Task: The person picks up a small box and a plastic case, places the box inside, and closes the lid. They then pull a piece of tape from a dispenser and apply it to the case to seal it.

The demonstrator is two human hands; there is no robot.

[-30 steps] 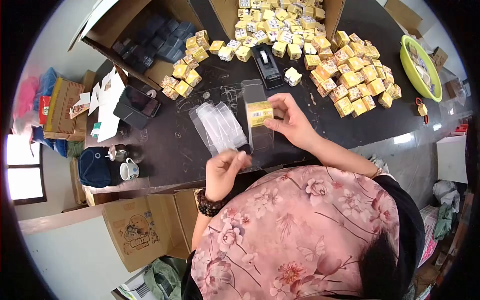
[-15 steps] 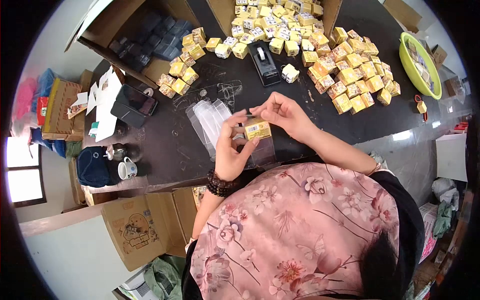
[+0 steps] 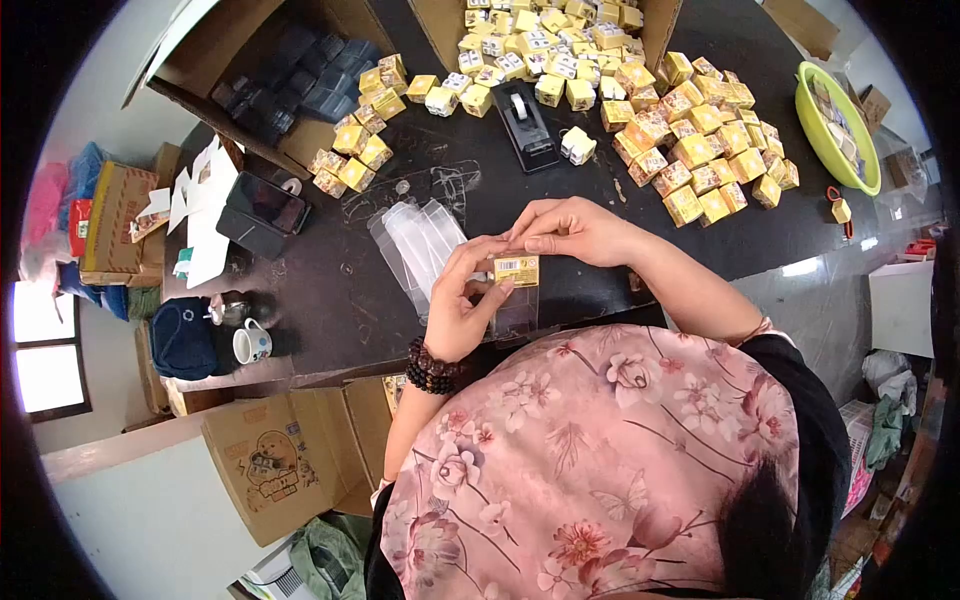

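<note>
A small yellow box sits inside a clear plastic sleeve that I hold upright over the dark table. My left hand grips the sleeve's left side, fingers curled against the box. My right hand presses down on the sleeve's top end, fingertips meeting the left hand's. A stack of flat clear sleeves lies just left of my hands.
Many yellow boxes lie heaped at the right and in an open carton at the back. A black tape dispenser, a phone, a white mug, a green bowl and a carton of dark trays surround the work spot.
My left hand rose from the table edge and took hold of the sleeve. Both hands drew the sleeve and box closer to my body, and the right hand moved onto its top.
</note>
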